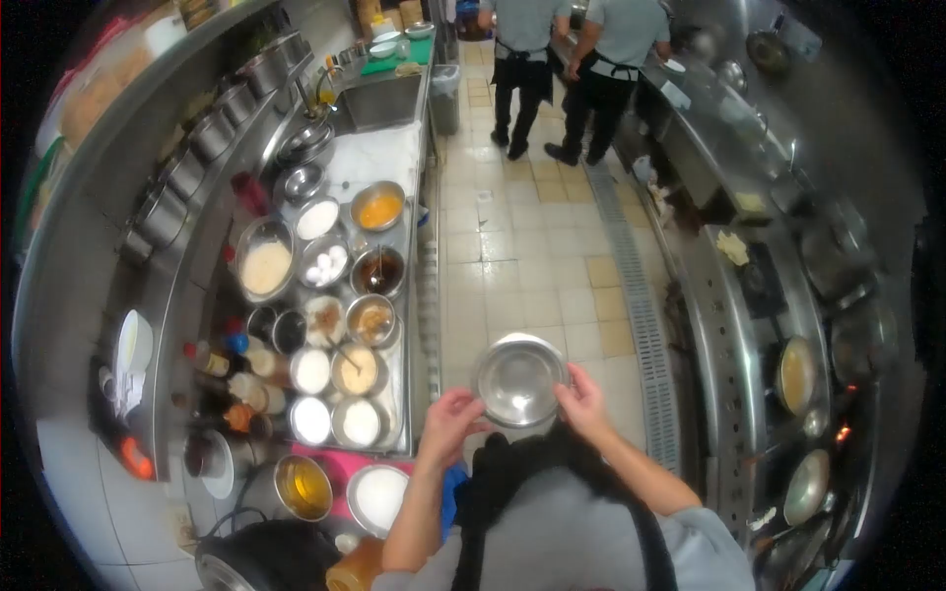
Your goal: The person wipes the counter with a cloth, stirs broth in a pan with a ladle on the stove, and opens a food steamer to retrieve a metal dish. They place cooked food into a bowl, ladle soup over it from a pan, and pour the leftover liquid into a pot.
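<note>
Bowl (519, 382) in hands (451, 426) (585, 402), people (524, 30) ahead, stove (731, 394) right

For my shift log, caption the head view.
Left hand and right hand hold a metal bowl above the tiled kitchen floor.

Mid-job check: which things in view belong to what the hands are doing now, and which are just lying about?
In use:
- metal bowl, held at its sides
- left hand
- right hand

Apparently just lying about, untouched now:
- white eggs
- orange mixture
- sink
- lower pan on the stove
- bin
</note>
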The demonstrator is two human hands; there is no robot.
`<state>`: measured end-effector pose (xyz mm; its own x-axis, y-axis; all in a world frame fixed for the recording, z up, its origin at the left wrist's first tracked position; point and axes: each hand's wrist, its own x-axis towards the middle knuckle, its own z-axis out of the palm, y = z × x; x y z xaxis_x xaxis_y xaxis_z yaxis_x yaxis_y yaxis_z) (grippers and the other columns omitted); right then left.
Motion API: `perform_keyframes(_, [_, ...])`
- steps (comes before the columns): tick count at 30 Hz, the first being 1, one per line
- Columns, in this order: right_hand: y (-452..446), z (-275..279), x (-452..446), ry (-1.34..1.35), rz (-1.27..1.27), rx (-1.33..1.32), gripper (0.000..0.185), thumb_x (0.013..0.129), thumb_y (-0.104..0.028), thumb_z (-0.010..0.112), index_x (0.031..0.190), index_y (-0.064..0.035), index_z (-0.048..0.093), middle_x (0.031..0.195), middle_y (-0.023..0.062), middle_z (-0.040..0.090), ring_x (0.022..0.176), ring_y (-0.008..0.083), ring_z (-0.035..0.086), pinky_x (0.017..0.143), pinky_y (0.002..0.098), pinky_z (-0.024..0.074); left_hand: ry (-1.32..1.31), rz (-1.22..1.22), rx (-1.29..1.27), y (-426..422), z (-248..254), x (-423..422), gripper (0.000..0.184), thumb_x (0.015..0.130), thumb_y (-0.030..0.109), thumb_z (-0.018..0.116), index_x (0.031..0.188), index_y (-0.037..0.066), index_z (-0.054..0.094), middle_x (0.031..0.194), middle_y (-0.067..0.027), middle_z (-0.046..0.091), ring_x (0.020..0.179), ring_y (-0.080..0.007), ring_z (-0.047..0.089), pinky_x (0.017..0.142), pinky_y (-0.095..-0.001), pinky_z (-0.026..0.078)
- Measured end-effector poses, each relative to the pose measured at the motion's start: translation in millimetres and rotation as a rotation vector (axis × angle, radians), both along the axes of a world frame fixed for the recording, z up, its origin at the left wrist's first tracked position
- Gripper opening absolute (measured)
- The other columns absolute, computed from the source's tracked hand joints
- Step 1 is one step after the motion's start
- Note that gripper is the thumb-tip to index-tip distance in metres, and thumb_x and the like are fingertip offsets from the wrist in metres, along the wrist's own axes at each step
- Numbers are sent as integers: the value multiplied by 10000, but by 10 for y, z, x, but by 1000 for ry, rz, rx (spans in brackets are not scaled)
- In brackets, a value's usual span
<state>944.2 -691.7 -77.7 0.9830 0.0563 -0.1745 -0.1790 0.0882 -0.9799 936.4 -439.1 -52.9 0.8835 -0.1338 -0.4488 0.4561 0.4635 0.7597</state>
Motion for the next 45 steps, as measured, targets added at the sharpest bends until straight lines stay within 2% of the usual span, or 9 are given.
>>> perform_keyframes(13, [-734,-388,1563,-40,-37,89,447,970,-70,582,1393,-7,453,893,16,526,557,77,531,480,224,446,-201,80,434,-101,283,1763,151,912,94,687,1034,70,601,836,-10,656,654,-89,587,543,-231,469])
perform_keyframes(21, [-1352,-978,2483,53,-107,104,399,974,-139,568,1347,-12,509,828,12,527,511,79,491,442,241,417,-90,587,214,168,459,2409,106,940,100,644,1033,89,593,810,9,606,650,-99,584,559,-232,502])
perform_keyframes(31, [-1237,-1404,2945,278,-249,11,349,965,-173,578,1275,-13,560,766,14,520,487,99,486,426,255,412,-155,884,55,1293,348,3840,181,929,77,605,1100,81,546,889,-49,579,701,-172,587,587,-288,534])
perform_keyframes(39, [-807,-1533,3212,331,-460,30,243,965,-191,582,1178,-76,600,737,19,528,517,116,508,437,276,413,-180,1061,-16,3183,-499,5349,144,898,47,626,1030,54,570,884,-81,568,784,-232,616,694,-336,582])
perform_keyframes(41, [-410,-1209,3311,457,-388,-130,307,980,-140,540,1258,-12,561,813,31,552,562,115,530,519,266,461,-373,855,355,3920,-1161,5661,126,887,38,636,1003,47,588,899,-86,576,845,-251,618,749,-369,591])
perform_keyframes(42, [-343,-1232,3323,467,-457,-118,307,980,-140,540,1258,-12,561,813,31,552,562,115,530,519,266,461,-262,980,-212,4140,-1230,5775,126,907,75,633,1022,38,596,947,-108,605,886,-269,613,812,-393,591])
perform_keyframes(43, [-288,-1320,3305,424,-325,-219,325,974,-144,543,1270,-10,557,817,53,582,603,133,562,561,276,478,-303,866,66,4230,-1301,5908,135,923,105,623,1024,16,611,959,-125,629,905,-271,626,828,-384,581])
perform_keyframes(44, [-255,-1354,3263,383,-205,-320,343,968,-149,546,1282,-9,553,821,75,611,645,151,594,603,287,496,-304,593,1047,4225,-1337,5942,167,940,135,613,1027,-6,625,971,-142,653,924,-274,639,844,-376,571])
perform_keyframes(45, [-209,-1333,3221,391,-315,-299,343,968,-149,546,1282,-9,553,821,75,611,645,151,594,603,287,496,-273,469,1468,4157,-1254,5995,210,956,166,603,1029,-29,639,983,-160,677,943,-276,652,860,-368,561])
